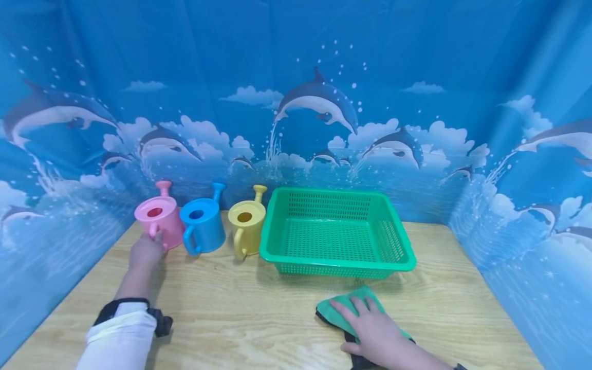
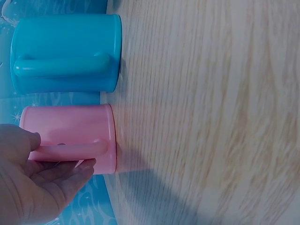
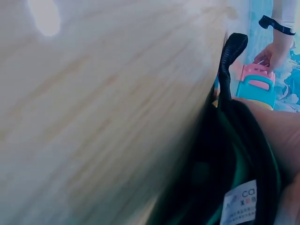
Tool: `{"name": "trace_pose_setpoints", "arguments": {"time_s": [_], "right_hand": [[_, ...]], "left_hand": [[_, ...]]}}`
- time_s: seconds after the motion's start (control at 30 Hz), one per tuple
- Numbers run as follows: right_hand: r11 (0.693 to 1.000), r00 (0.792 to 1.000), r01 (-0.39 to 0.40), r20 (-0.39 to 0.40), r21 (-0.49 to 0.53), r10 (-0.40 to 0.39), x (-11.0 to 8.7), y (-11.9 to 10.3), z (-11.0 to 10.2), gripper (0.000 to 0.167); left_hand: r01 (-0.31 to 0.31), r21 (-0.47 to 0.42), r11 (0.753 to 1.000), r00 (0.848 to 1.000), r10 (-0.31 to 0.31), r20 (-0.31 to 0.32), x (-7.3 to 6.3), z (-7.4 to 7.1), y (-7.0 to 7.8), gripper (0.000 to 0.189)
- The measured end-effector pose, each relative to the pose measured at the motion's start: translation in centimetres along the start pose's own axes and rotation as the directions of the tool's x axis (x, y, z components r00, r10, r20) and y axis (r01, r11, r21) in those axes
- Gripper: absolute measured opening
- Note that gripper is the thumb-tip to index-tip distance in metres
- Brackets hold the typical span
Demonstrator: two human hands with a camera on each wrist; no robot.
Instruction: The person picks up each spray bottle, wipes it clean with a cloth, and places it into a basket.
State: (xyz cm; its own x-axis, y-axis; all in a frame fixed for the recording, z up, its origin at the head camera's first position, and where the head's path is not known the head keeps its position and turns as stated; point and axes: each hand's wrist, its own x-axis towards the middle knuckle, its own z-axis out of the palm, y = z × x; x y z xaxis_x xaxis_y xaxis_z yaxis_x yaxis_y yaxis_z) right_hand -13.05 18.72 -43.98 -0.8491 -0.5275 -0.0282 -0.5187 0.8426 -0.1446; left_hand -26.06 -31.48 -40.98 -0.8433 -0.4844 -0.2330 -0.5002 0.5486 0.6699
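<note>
At the left, a pink watering can [image 1: 167,221] stands on the table, and my left hand [image 1: 147,251] holds it by the handle. In the left wrist view the thumb lies at one end of the pink handle [image 2: 70,152] and the fingers pass behind it. My right hand [image 1: 373,329] rests with fingers spread on a green fabric piece with black edging [image 1: 344,313]. The right wrist view shows its black loop [image 3: 229,51] and a white label [image 3: 239,204]; part of it is hidden beneath the hand.
A blue watering can [image 1: 208,228] and a yellow one [image 1: 250,231] stand to the right of the pink can. Beside them sits a green perforated basket [image 1: 337,265]. Dolphin-printed sheets [image 1: 222,67] enclose the wooden table [image 1: 240,318] at the back and both sides.
</note>
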Motion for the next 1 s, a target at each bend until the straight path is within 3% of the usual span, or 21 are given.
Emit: {"name": "trace_pose_setpoints", "arguments": {"time_s": [0.13, 0.43, 0.6, 0.7, 0.87, 1.0], "right_hand": [[0.997, 0.999, -0.050, 0.010, 0.056, 0.050, 0.02, 0.13, 0.03, 0.082], [0.997, 0.999, -0.049, 0.022, 0.059, 0.048, 0.45, -0.10, -0.22, 0.074], [0.998, 0.998, -0.056, 0.008, -0.005, 0.056, 0.49, -0.36, -0.09, 0.077], [0.998, 0.999, -0.045, -0.023, -0.053, 0.044, 0.51, -0.50, 0.08, 0.079], [0.993, 0.998, -0.047, -0.045, -0.108, 0.043, 0.48, -0.48, -0.02, 0.087], [0.992, 0.997, -0.036, -0.069, -0.122, 0.028, 0.48, -0.29, -0.46, 0.084]], "left_hand": [[-0.017, 0.012, 1.000, 1.000, 0.017, -0.004, -0.14, -0.06, 0.01, 0.063], [-0.023, -0.062, 0.998, 1.000, 0.022, -0.003, -0.36, -0.11, -0.30, 0.062], [-0.023, -0.214, 0.977, 0.998, 0.011, -0.057, -0.01, 0.17, -0.82, 0.054], [-0.011, -0.299, 0.954, 0.998, -0.007, -0.057, 0.12, 0.19, -0.85, 0.054], [-0.025, -0.343, 0.939, 0.999, 0.011, -0.044, 0.06, -0.15, -0.60, 0.058], [-0.101, -0.279, 0.955, 0.992, 0.076, -0.097, 0.20, -0.59, -0.46, 0.059]]}}
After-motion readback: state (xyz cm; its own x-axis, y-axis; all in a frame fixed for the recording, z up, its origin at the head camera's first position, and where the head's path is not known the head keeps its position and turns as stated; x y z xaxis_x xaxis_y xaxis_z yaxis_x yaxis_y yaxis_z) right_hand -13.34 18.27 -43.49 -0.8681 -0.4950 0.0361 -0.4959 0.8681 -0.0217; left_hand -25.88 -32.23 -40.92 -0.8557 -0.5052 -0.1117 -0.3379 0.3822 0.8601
